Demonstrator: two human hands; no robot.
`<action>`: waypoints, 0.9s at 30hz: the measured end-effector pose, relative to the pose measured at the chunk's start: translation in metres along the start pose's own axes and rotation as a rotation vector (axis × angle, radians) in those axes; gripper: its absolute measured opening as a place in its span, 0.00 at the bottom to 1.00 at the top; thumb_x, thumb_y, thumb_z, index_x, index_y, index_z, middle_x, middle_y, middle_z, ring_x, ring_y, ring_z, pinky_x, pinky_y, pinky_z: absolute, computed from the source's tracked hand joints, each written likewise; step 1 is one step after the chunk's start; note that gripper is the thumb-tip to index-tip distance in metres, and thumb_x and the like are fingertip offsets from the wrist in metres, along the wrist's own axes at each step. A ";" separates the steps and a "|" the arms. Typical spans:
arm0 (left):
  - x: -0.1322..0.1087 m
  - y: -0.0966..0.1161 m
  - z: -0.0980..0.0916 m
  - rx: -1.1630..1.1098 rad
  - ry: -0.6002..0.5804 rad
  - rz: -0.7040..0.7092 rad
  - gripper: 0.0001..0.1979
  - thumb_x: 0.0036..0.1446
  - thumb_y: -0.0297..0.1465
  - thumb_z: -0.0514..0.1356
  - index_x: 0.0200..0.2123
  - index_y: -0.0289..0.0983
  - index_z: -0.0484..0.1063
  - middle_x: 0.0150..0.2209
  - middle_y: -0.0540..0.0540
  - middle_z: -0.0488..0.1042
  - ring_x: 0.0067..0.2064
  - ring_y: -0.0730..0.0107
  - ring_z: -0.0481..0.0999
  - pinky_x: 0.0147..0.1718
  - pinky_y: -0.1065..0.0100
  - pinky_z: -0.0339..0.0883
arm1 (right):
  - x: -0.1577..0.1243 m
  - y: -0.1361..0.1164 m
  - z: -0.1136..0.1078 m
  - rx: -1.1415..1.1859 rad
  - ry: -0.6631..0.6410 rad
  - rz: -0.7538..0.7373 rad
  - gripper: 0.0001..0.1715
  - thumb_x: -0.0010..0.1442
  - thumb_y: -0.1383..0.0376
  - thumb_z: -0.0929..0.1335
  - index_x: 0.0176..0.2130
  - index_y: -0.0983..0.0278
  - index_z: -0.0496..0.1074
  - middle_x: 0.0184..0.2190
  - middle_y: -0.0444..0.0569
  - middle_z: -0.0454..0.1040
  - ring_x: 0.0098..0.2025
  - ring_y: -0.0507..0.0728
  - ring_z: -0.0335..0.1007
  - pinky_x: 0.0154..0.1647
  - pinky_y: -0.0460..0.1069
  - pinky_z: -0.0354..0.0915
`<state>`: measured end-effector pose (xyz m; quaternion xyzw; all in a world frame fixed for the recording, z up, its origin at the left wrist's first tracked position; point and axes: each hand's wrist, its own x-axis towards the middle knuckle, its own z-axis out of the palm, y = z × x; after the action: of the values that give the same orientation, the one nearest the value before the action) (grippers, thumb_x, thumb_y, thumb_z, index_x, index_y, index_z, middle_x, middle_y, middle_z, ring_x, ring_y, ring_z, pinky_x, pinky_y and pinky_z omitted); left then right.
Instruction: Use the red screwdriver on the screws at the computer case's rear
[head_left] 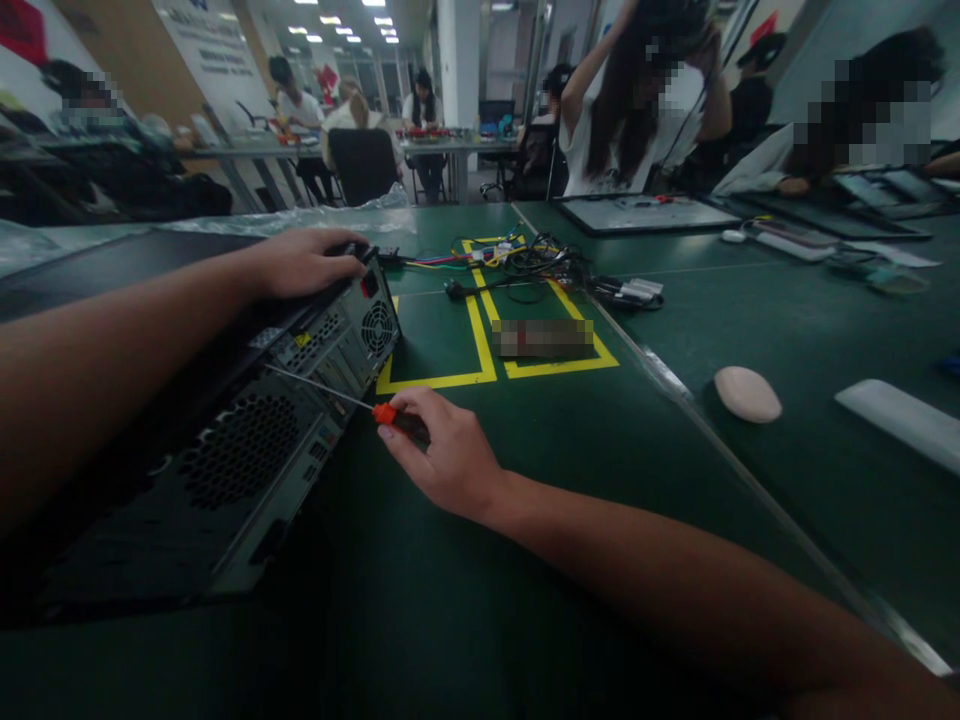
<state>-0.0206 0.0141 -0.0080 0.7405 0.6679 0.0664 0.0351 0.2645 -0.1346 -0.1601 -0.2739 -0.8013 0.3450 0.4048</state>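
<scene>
A black desktop computer case (187, 575) lies on the left of the green table, its metal back panel with vents and ports turned towards me. My left hand (315, 262) rests over the top edge of the case near its far corner, fingers stretched out along it. Closed round the orange and dark handle of a screwdriver (384, 413) is my right hand (450, 450). The long thin shaft points left, and its tip meets the back panel near the upper edge. Whether the tip sits in a screw is too small to tell.
Beyond the case, yellow tape (442, 382) marks rectangles on the table (600, 440). Tangled cables (547, 262) and a blurred-out block (543, 338) lie there. Rightward are a pale rounded object (748, 394) and a white bar (900, 420). People sit across the table near flat panels (645, 213).
</scene>
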 end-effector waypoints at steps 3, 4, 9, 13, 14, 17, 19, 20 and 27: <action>0.000 0.000 0.000 -0.024 0.008 0.011 0.50 0.64 0.60 0.56 0.82 0.41 0.73 0.77 0.37 0.77 0.74 0.31 0.76 0.78 0.41 0.64 | 0.000 0.000 0.000 0.003 0.003 -0.011 0.14 0.81 0.54 0.72 0.59 0.58 0.76 0.57 0.55 0.87 0.53 0.60 0.88 0.56 0.56 0.83; 0.000 0.000 0.000 -0.032 0.011 0.011 0.51 0.63 0.60 0.57 0.82 0.40 0.73 0.77 0.36 0.77 0.74 0.30 0.76 0.77 0.39 0.64 | 0.000 0.000 0.000 0.001 0.005 -0.017 0.14 0.81 0.54 0.71 0.59 0.58 0.76 0.57 0.55 0.88 0.52 0.60 0.88 0.55 0.57 0.83; -0.001 0.000 0.000 -0.029 0.016 0.007 0.51 0.63 0.60 0.56 0.81 0.40 0.73 0.78 0.37 0.77 0.75 0.31 0.76 0.78 0.42 0.63 | 0.000 0.000 -0.001 -0.027 0.012 -0.010 0.14 0.81 0.53 0.71 0.59 0.57 0.76 0.56 0.54 0.88 0.51 0.60 0.88 0.54 0.56 0.82; 0.000 -0.001 0.000 -0.040 0.014 0.011 0.50 0.63 0.61 0.57 0.81 0.42 0.74 0.75 0.38 0.79 0.72 0.32 0.79 0.76 0.43 0.65 | 0.000 -0.001 -0.001 -0.036 0.014 0.001 0.15 0.81 0.53 0.72 0.59 0.57 0.76 0.55 0.53 0.88 0.50 0.59 0.88 0.53 0.55 0.82; 0.000 -0.001 0.000 -0.041 0.009 0.009 0.50 0.63 0.61 0.57 0.81 0.41 0.74 0.75 0.37 0.79 0.72 0.32 0.79 0.76 0.44 0.66 | 0.000 -0.001 -0.001 -0.036 0.014 -0.001 0.15 0.81 0.53 0.72 0.59 0.57 0.77 0.55 0.53 0.88 0.50 0.59 0.88 0.53 0.55 0.81; 0.000 0.001 0.000 -0.035 0.001 0.006 0.51 0.64 0.60 0.55 0.81 0.39 0.73 0.76 0.35 0.78 0.71 0.32 0.79 0.76 0.42 0.66 | 0.000 -0.001 -0.001 -0.039 0.021 -0.012 0.16 0.81 0.52 0.71 0.60 0.58 0.77 0.55 0.54 0.88 0.50 0.60 0.88 0.54 0.56 0.81; -0.001 0.002 0.000 -0.026 0.003 0.007 0.51 0.64 0.59 0.55 0.82 0.38 0.72 0.77 0.35 0.77 0.72 0.31 0.78 0.76 0.41 0.65 | 0.000 -0.001 -0.001 -0.041 0.021 -0.009 0.16 0.81 0.52 0.71 0.59 0.58 0.77 0.54 0.54 0.88 0.50 0.60 0.88 0.53 0.56 0.81; -0.001 0.002 0.000 -0.020 0.004 0.007 0.51 0.64 0.59 0.55 0.82 0.38 0.72 0.77 0.35 0.77 0.73 0.31 0.77 0.76 0.41 0.65 | 0.001 -0.001 -0.001 -0.041 0.019 -0.005 0.16 0.81 0.52 0.71 0.59 0.58 0.77 0.54 0.54 0.88 0.49 0.60 0.88 0.53 0.56 0.81; 0.000 0.000 0.000 -0.016 -0.006 0.017 0.53 0.63 0.62 0.53 0.82 0.38 0.71 0.79 0.35 0.75 0.75 0.35 0.76 0.78 0.46 0.63 | 0.000 -0.004 -0.002 -0.087 0.026 -0.002 0.15 0.80 0.52 0.72 0.59 0.56 0.78 0.54 0.53 0.89 0.51 0.61 0.88 0.54 0.56 0.81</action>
<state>-0.0203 0.0136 -0.0079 0.7462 0.6607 0.0697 0.0425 0.2659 -0.1358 -0.1562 -0.2947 -0.8105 0.3058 0.4034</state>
